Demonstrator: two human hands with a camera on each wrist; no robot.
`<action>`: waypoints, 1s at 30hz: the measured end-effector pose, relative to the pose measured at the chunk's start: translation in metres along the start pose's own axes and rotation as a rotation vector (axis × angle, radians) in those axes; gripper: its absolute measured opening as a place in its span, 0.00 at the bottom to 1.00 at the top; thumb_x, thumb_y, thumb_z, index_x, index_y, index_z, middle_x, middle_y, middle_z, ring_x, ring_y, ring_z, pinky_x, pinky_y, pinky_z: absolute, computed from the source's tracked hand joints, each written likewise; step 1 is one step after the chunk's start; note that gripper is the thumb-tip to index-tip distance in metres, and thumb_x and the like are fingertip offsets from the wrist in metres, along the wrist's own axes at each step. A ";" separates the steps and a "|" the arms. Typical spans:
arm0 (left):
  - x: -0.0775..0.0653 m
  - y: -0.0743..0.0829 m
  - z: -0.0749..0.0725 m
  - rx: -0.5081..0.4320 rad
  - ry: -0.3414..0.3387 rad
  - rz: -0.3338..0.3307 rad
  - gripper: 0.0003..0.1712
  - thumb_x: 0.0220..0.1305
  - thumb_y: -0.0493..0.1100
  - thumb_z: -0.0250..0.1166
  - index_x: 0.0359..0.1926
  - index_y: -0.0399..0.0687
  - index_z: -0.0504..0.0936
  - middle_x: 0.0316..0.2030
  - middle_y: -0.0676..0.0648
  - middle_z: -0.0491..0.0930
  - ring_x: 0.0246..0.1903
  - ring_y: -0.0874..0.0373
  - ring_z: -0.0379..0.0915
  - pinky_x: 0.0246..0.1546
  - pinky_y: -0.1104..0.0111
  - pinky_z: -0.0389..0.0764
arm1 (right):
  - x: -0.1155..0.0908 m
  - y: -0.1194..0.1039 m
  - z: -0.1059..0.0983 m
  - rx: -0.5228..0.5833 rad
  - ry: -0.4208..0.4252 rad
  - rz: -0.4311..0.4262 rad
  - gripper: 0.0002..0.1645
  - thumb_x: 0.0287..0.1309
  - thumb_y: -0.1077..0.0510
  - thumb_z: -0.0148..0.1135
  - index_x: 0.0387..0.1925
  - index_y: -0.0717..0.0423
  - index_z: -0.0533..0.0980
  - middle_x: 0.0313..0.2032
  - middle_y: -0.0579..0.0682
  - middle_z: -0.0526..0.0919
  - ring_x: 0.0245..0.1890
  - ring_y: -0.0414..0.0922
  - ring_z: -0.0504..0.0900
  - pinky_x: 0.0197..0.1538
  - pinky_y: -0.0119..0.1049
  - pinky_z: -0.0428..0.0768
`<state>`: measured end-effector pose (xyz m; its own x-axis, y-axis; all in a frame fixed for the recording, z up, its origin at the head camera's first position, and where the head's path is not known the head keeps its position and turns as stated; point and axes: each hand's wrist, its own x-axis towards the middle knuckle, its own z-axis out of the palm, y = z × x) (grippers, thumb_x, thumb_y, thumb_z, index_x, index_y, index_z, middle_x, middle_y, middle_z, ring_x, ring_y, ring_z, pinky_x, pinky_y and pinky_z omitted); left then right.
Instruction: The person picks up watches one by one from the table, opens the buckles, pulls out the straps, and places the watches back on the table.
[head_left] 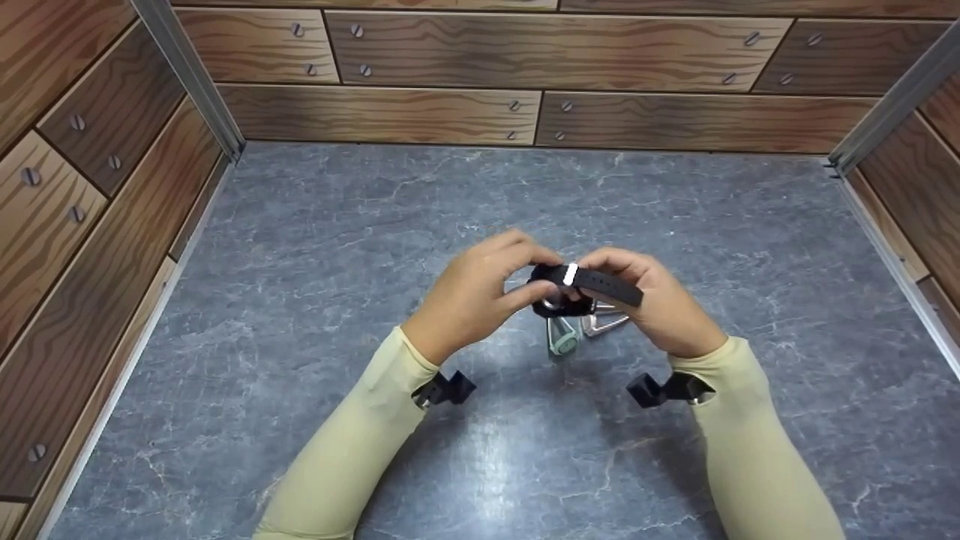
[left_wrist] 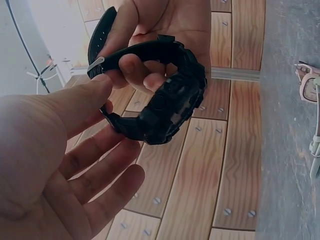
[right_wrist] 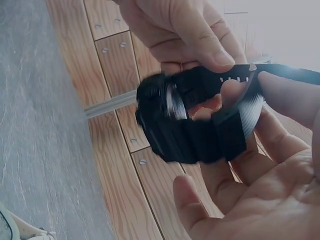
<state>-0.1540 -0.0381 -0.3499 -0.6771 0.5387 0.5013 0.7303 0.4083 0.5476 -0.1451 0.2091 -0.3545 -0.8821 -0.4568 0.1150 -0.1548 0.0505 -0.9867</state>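
A black wristwatch with a chunky case is held up over the table between both hands. Its strap forms a loop, with the tail passed through a silver buckle. The left hand pinches the strap beside the buckle between thumb and index finger; its other fingers spread below in the left wrist view. From the opposite side, the right hand grips the strap at the buckle, the free tail lying along its thumb. Part of the case is hidden by the fingers in the head view.
Below the hands lie a green watch and a pale pink watch on the grey marbled table. Wood-patterned panels wall the back and both sides. Black wrist mounts are worn on both sleeves.
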 end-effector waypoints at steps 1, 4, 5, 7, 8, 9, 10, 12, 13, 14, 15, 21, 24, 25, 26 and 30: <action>0.000 0.000 0.000 0.007 0.000 0.005 0.17 0.70 0.51 0.68 0.54 0.51 0.86 0.48 0.55 0.83 0.49 0.64 0.79 0.49 0.70 0.78 | 0.000 0.000 0.000 -0.011 0.002 0.004 0.11 0.71 0.63 0.62 0.48 0.67 0.80 0.42 0.53 0.87 0.46 0.49 0.86 0.52 0.41 0.84; 0.000 0.000 -0.001 0.019 0.005 0.016 0.16 0.70 0.52 0.67 0.53 0.50 0.86 0.48 0.55 0.83 0.49 0.65 0.78 0.50 0.70 0.78 | 0.001 0.001 0.001 -0.016 0.012 0.009 0.11 0.71 0.62 0.63 0.48 0.68 0.79 0.42 0.53 0.85 0.45 0.48 0.85 0.51 0.40 0.83; 0.000 0.000 -0.002 0.019 0.007 0.017 0.16 0.70 0.52 0.67 0.53 0.50 0.85 0.48 0.55 0.83 0.49 0.65 0.78 0.50 0.70 0.78 | 0.001 0.000 0.001 -0.008 0.015 0.010 0.11 0.71 0.63 0.63 0.48 0.68 0.78 0.42 0.53 0.85 0.45 0.48 0.85 0.51 0.39 0.83; 0.000 0.001 -0.002 0.016 0.013 0.018 0.16 0.71 0.51 0.67 0.53 0.50 0.85 0.47 0.55 0.83 0.49 0.65 0.78 0.49 0.70 0.78 | 0.001 0.000 0.002 0.014 0.024 0.010 0.12 0.70 0.64 0.63 0.49 0.69 0.77 0.41 0.53 0.84 0.44 0.47 0.84 0.50 0.38 0.83; 0.000 0.001 -0.002 0.014 0.016 0.018 0.15 0.71 0.51 0.67 0.52 0.50 0.85 0.47 0.55 0.83 0.48 0.65 0.78 0.49 0.71 0.78 | 0.001 0.000 0.002 0.023 0.030 0.005 0.12 0.70 0.64 0.63 0.49 0.69 0.76 0.42 0.53 0.84 0.44 0.46 0.84 0.50 0.37 0.83; 0.000 0.001 -0.002 0.013 0.019 0.018 0.15 0.71 0.51 0.67 0.52 0.50 0.85 0.47 0.55 0.83 0.48 0.65 0.78 0.49 0.71 0.78 | 0.001 0.000 0.003 0.028 0.039 0.001 0.12 0.70 0.65 0.63 0.50 0.70 0.76 0.42 0.53 0.84 0.44 0.45 0.84 0.50 0.37 0.83; 0.000 0.001 -0.002 0.013 0.021 0.017 0.15 0.71 0.51 0.67 0.52 0.50 0.85 0.47 0.55 0.83 0.48 0.65 0.78 0.49 0.71 0.78 | 0.001 0.000 0.003 0.033 0.047 -0.004 0.13 0.69 0.65 0.63 0.50 0.70 0.76 0.44 0.53 0.83 0.45 0.45 0.84 0.51 0.37 0.83; -0.001 0.000 -0.002 0.012 0.025 0.015 0.14 0.71 0.50 0.68 0.52 0.50 0.85 0.47 0.54 0.83 0.47 0.65 0.77 0.49 0.71 0.78 | 0.002 0.000 0.004 0.031 0.068 -0.016 0.14 0.69 0.66 0.64 0.51 0.70 0.75 0.46 0.55 0.83 0.46 0.45 0.85 0.52 0.37 0.84; 0.000 0.000 -0.002 0.012 0.026 0.013 0.14 0.71 0.50 0.68 0.52 0.50 0.85 0.46 0.54 0.82 0.47 0.65 0.77 0.49 0.72 0.78 | 0.002 0.000 0.005 0.030 0.080 -0.021 0.15 0.68 0.66 0.65 0.52 0.70 0.75 0.47 0.55 0.82 0.46 0.46 0.85 0.52 0.37 0.84; -0.001 0.000 -0.002 0.011 0.028 0.011 0.14 0.71 0.50 0.68 0.52 0.50 0.85 0.46 0.54 0.82 0.47 0.65 0.77 0.49 0.72 0.78 | 0.002 0.000 0.005 0.028 0.092 -0.026 0.15 0.68 0.67 0.65 0.52 0.71 0.74 0.48 0.56 0.82 0.47 0.46 0.85 0.52 0.37 0.84; -0.001 0.000 -0.001 0.010 0.030 0.009 0.14 0.71 0.49 0.68 0.52 0.49 0.85 0.46 0.54 0.82 0.47 0.64 0.77 0.49 0.72 0.78 | 0.002 0.000 0.006 0.029 0.102 -0.031 0.16 0.67 0.67 0.65 0.52 0.71 0.74 0.49 0.57 0.82 0.47 0.47 0.85 0.52 0.37 0.85; 0.000 0.000 0.000 0.020 0.037 0.003 0.13 0.71 0.50 0.68 0.51 0.50 0.85 0.45 0.54 0.82 0.46 0.64 0.78 0.46 0.71 0.78 | 0.001 -0.001 0.009 -0.012 0.144 -0.085 0.15 0.67 0.71 0.63 0.53 0.71 0.74 0.46 0.58 0.81 0.46 0.47 0.84 0.52 0.36 0.84; 0.000 0.001 0.000 0.021 0.036 -0.003 0.14 0.72 0.50 0.67 0.52 0.50 0.85 0.45 0.54 0.82 0.46 0.64 0.77 0.45 0.72 0.78 | 0.001 0.000 0.010 -0.051 0.153 -0.122 0.13 0.68 0.71 0.62 0.52 0.70 0.75 0.44 0.58 0.80 0.44 0.47 0.83 0.51 0.36 0.83; 0.000 0.001 0.000 0.019 0.037 -0.005 0.14 0.71 0.50 0.67 0.52 0.50 0.85 0.45 0.54 0.82 0.46 0.64 0.77 0.45 0.72 0.78 | 0.001 0.001 0.010 -0.062 0.154 -0.130 0.12 0.67 0.71 0.62 0.51 0.70 0.76 0.43 0.58 0.80 0.43 0.47 0.83 0.51 0.36 0.83; 0.000 0.001 0.000 0.017 0.037 -0.006 0.14 0.71 0.50 0.67 0.52 0.50 0.85 0.45 0.54 0.82 0.46 0.64 0.77 0.44 0.72 0.78 | 0.000 0.001 0.009 -0.072 0.155 -0.136 0.12 0.67 0.71 0.62 0.51 0.70 0.76 0.43 0.58 0.80 0.43 0.47 0.83 0.51 0.36 0.84; 0.000 0.002 0.000 0.010 0.036 -0.007 0.14 0.71 0.50 0.67 0.51 0.50 0.85 0.44 0.54 0.82 0.46 0.64 0.78 0.43 0.72 0.78 | 0.000 0.002 0.008 -0.109 0.141 -0.158 0.11 0.67 0.72 0.62 0.49 0.69 0.77 0.43 0.57 0.81 0.42 0.45 0.84 0.48 0.35 0.84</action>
<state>-0.1526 -0.0377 -0.3487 -0.6846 0.5090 0.5218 0.7266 0.4189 0.5446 -0.1423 0.2023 -0.3578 -0.8954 -0.3380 0.2898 -0.3363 0.0870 -0.9377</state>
